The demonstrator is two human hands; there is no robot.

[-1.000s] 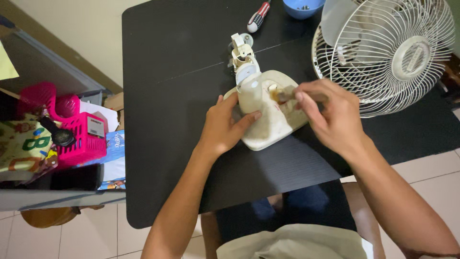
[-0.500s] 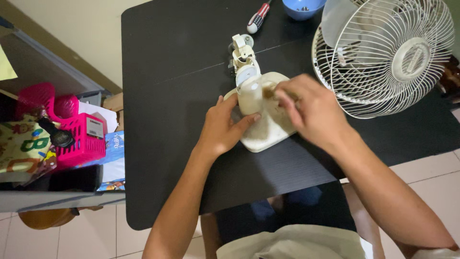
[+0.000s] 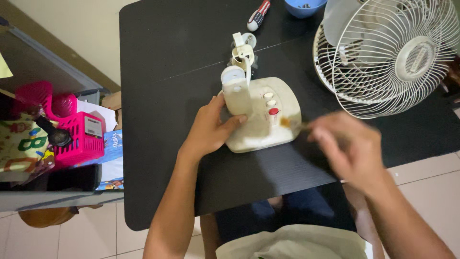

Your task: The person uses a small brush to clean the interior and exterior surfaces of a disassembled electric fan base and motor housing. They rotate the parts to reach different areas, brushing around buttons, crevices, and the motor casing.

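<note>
A cream fan base [image 3: 282, 103] with two white buttons and a red one lies on the black table [image 3: 167, 57]. Its upright neck [image 3: 235, 93] ends in a bare hinge part toward the far side. My left hand [image 3: 211, 127] grips the neck and the base's left edge. To the right of the base, my right hand [image 3: 352, 144] is blurred and closed on a thin brush. The brush's brownish tip [image 3: 286, 123] touches the base's near right edge.
A white wire fan cage [image 3: 388, 52] with its blade lies at the far right. A screwdriver with a red, white and black handle [image 3: 258, 15] and a blue bowl [image 3: 303, 5] sit at the table's far edge. A pink basket [image 3: 79, 136] and clutter stand left of the table.
My right hand with the brush has pulled off the top of the base toward me and to the right, uncovering the buttons. The base has turned slightly under my left hand.
</note>
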